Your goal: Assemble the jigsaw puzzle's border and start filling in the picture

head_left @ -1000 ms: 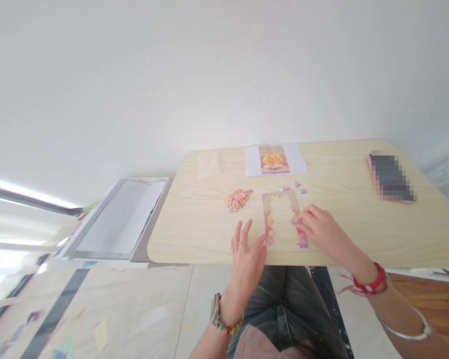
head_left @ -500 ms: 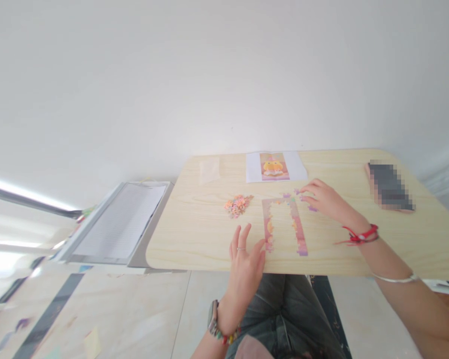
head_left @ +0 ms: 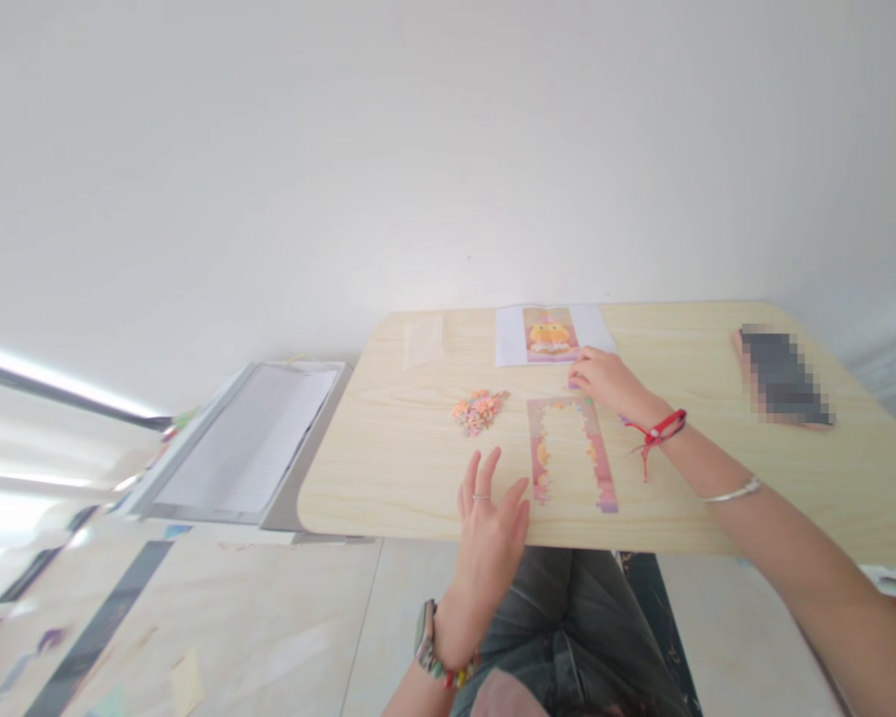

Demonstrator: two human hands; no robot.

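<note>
A partly built jigsaw frame (head_left: 569,451), pink and orange, lies on the light wooden table (head_left: 403,468). My left hand (head_left: 491,533) rests flat at the table's near edge, fingers spread, touching the frame's lower left corner. My right hand (head_left: 603,381) reaches across to the frame's top right corner, fingers curled over small loose purple pieces there; what it grips is hidden. A heap of loose puzzle pieces (head_left: 479,409) sits left of the frame. A reference picture sheet (head_left: 551,335) lies beyond the frame.
A phone (head_left: 783,376) lies at the table's right side. A clear plastic bag (head_left: 423,342) sits at the far left of the table. A grey tray with paper (head_left: 243,450) stands left of the table. My knees are below the near edge.
My right hand moved from the frame's right side up to the loose pieces beyond it, then left to the frame's top right corner. My left hand stayed put.
</note>
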